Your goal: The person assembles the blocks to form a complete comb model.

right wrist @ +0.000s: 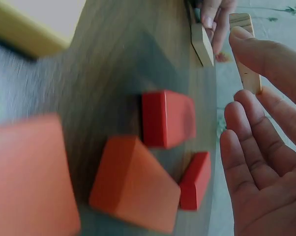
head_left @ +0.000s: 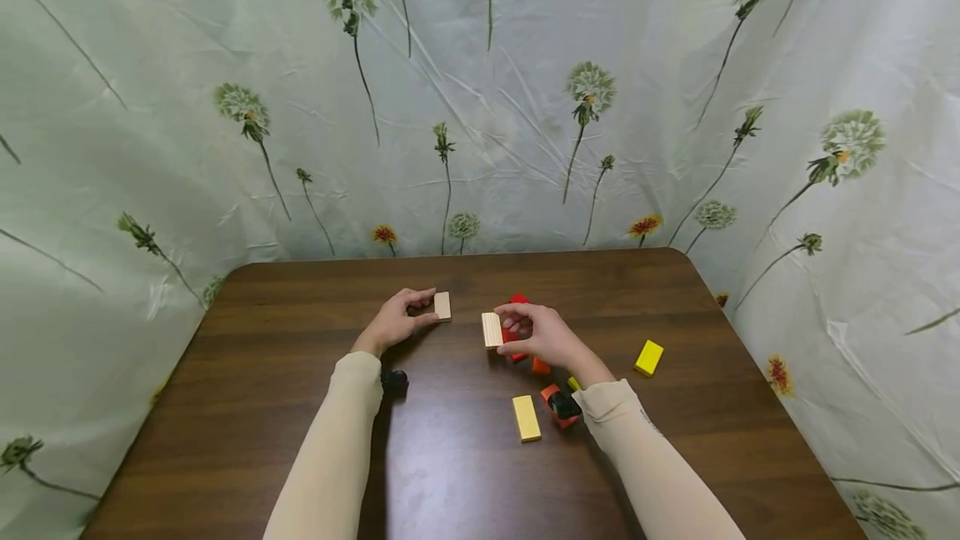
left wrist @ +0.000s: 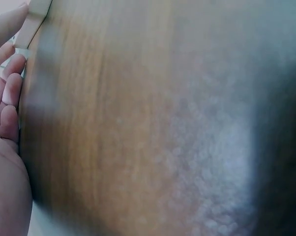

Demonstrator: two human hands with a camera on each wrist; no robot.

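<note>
My left hand (head_left: pixel 396 322) pinches a plain wooden block (head_left: pixel 442 307) on the table, thumb at its near end and fingers at its far end. In the left wrist view, only a corner of this wooden block (left wrist: pixel 32 24) shows by the thumb. My right hand (head_left: pixel 546 337) pinches a second plain wooden block (head_left: pixel 491 330), held above the table to the right of the first. The right wrist view shows this wooden block (right wrist: pixel 246 59) between thumb and index finger, the other fingers loosely bent. Red blocks (right wrist: pixel 167 119) lie below the right hand, partly hidden by it in the head view.
Orange blocks (right wrist: pixel 133 184) lie near the right wrist, one partly covered by a dark wrist camera (head_left: pixel 564 405). A pale yellow block (head_left: pixel 527 418) lies nearer me, and a bright yellow block (head_left: pixel 648 357) farther right. Flowered cloth (head_left: pixel 510 107) hangs behind the brown table (head_left: pixel 300 407).
</note>
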